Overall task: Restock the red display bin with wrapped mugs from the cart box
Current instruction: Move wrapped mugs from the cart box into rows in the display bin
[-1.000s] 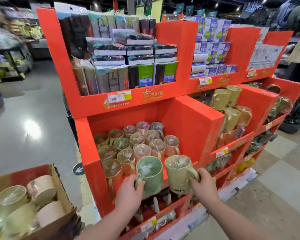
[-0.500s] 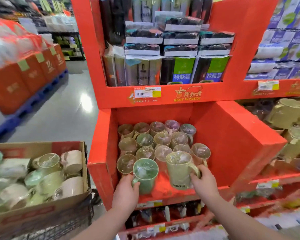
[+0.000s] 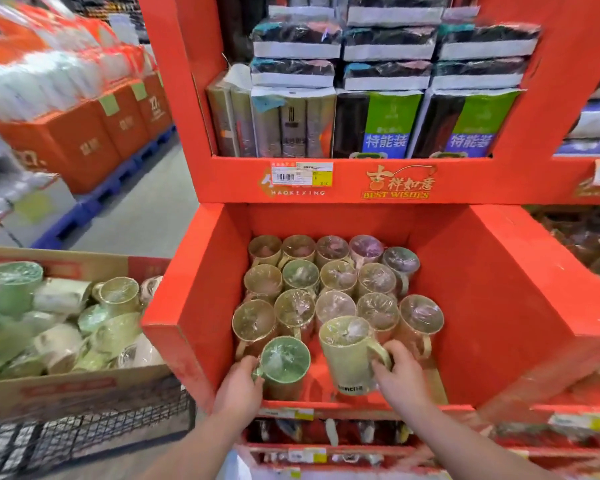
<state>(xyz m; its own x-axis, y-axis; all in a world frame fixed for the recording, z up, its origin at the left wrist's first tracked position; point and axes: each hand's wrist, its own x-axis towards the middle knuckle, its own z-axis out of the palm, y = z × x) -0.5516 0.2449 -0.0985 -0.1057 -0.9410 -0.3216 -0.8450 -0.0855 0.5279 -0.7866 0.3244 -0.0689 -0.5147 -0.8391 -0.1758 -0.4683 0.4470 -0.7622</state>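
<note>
The red display bin holds several wrapped mugs standing upright in rows. At its front, my left hand grips the handle of a green wrapped mug. My right hand grips the handle of a pale yellow wrapped mug with dark lettering. Both mugs stand upright at the bin's front row. The cart box, brown cardboard, sits at the left with several wrapped mugs lying inside.
The box rests on a black wire cart. Above the bin a shelf carries packaged goods. Lower red shelves run under the bin. Orange cartons on a blue pallet stand across the aisle at the left.
Both hands have carried their mugs inward and down to the bin's front row. My view has moved closer and turned left.
</note>
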